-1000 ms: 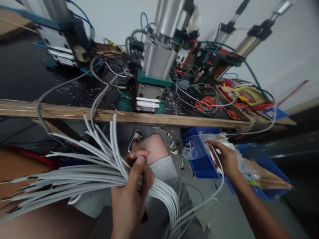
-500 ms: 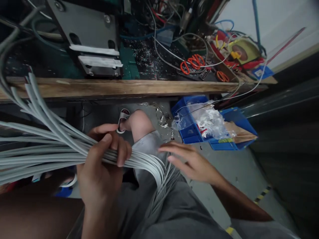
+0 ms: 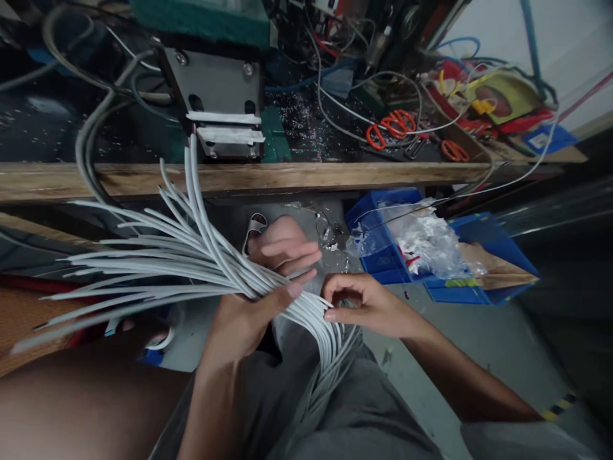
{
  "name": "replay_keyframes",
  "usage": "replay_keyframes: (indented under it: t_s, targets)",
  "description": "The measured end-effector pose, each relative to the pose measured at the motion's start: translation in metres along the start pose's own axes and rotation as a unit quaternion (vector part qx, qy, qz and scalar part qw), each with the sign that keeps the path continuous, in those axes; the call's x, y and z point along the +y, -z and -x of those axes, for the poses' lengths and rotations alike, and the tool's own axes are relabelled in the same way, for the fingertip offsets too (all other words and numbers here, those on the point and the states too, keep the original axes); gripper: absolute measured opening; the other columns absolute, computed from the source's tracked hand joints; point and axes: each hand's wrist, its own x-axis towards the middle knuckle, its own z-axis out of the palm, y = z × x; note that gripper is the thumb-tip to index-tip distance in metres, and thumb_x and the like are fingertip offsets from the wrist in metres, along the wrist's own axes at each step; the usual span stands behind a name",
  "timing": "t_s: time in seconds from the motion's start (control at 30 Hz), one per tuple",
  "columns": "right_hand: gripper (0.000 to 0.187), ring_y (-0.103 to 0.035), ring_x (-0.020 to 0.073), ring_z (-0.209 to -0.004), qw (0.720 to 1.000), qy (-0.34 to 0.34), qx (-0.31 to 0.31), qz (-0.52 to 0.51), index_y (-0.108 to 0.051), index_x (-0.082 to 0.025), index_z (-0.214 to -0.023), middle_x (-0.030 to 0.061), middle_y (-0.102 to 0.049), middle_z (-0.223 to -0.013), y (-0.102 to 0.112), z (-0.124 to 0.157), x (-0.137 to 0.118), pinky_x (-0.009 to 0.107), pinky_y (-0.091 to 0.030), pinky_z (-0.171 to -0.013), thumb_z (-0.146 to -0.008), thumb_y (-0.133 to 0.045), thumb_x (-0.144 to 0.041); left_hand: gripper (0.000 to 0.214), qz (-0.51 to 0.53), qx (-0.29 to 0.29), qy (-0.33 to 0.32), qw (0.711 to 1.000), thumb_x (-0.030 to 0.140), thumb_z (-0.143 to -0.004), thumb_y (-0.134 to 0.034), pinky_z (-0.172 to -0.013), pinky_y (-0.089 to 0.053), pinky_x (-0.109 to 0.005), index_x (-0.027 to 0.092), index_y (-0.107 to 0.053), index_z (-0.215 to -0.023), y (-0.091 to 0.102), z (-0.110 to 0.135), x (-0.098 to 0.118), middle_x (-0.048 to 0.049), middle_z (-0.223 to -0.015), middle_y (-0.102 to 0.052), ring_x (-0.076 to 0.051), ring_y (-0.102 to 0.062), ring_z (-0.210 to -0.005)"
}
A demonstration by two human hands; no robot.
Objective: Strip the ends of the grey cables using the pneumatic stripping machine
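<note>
A thick bundle of light grey cables (image 3: 205, 255) crosses in front of me, its loose ends fanned out to the left. Across the palm of my left hand (image 3: 258, 300) lies the bundle, held under the thumb while the fingers stretch out straight beyond it. My right hand (image 3: 366, 303) curls its thumb and fingers at the bundle's upper edge, just right of the left hand, closed on some of the cables. From there the cables bend down over my lap, and their lower length rests on the dark grey clothing (image 3: 383, 396).
Ahead runs a workbench with a wooden edge (image 3: 306, 176), bearing a metal plate fixture (image 3: 218, 86). Orange-handled scissors (image 3: 397, 123) lie on it, with loose wires around. Blue bins (image 3: 383, 255) with plastic wrap and brown paper stand on the floor at right.
My left hand has loosened, its curled fingers now straightened, and sits farther right along the bundle. My right hand has come onto the cables. The view has shifted left.
</note>
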Motion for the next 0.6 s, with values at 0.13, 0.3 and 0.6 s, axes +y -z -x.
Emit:
replay_keyframes:
  t_s: [0.13, 0.3, 0.6]
  targets:
    - [0.015, -0.056, 0.0095, -0.077, 0.995, 0.054, 0.007, 0.081, -0.065, -0.016, -0.091, -0.0015, -0.063, -0.086, -0.006, 0.003, -0.007, 0.021, -0.045, -0.069, -0.094, -0.076, -0.026, 0.016, -0.224, -0.023, 0.044, 0.973, 0.036, -0.094, -0.071, -0.09, -0.057, -0.024, 0.025, -0.078, -0.104, 0.005, 0.006, 0.009, -0.005, -0.108, -0.076, -0.019, -0.072, -0.103]
    - [0.016, -0.058, 0.0097, -0.079, 0.994, 0.063, 0.016, 0.085, -0.066, -0.013, -0.092, 0.0004, -0.064, -0.088, -0.008, 0.005, -0.012, 0.022, -0.047, -0.074, -0.095, -0.074, -0.027, 0.02, -0.332, -0.026, -0.023, 0.943, 0.042, -0.091, -0.071, -0.078, -0.053, -0.015, 0.024, -0.078, -0.095, 0.012, 0.007, 0.019, -0.0019, -0.091, -0.077, -0.015, -0.073, -0.086]
    - [0.027, -0.04, 0.0034, -0.048, 0.958, -0.084, 0.007, -0.275, -0.056, -0.015, -0.085, -0.0067, -0.047, -0.064, -0.006, 0.007, -0.007, 0.015, -0.036, -0.047, -0.088, -0.079, -0.028, 0.032, -0.228, -0.018, 0.023, 0.973, 0.033, -0.088, -0.074, -0.073, -0.053, -0.02, 0.023, -0.07, -0.118, 0.002, 0.003, 0.01, -0.0019, -0.085, -0.075, -0.016, -0.071, -0.08]
